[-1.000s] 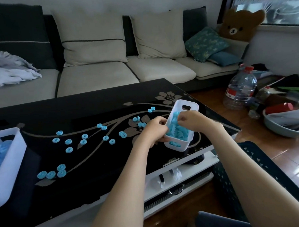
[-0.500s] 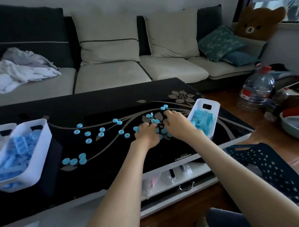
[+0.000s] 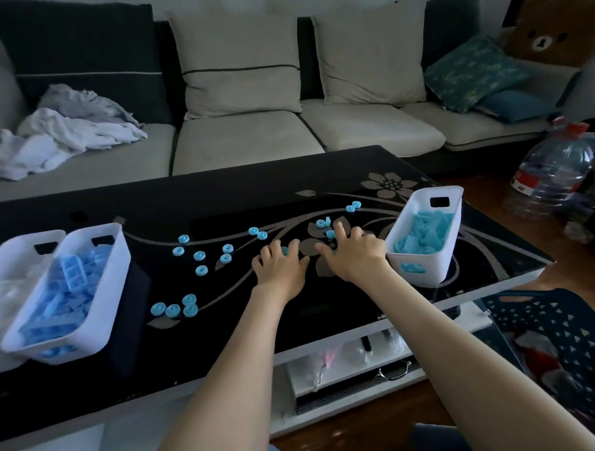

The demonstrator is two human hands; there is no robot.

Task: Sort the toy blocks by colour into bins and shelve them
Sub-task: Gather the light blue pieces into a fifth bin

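Two hands palm-down on counter. Left hand fingers spread, partly hiding one blue ring; right hand fingers splayed over rings; grip indeterminate. Bin just right.

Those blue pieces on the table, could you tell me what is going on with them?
A person is gathering loose blue rings off the black table. Both the left hand and right hand lie palm-down over rings beside the right bin of blue pieces. Another blue-filled bin sits at the left. Many rings are not yet binned.
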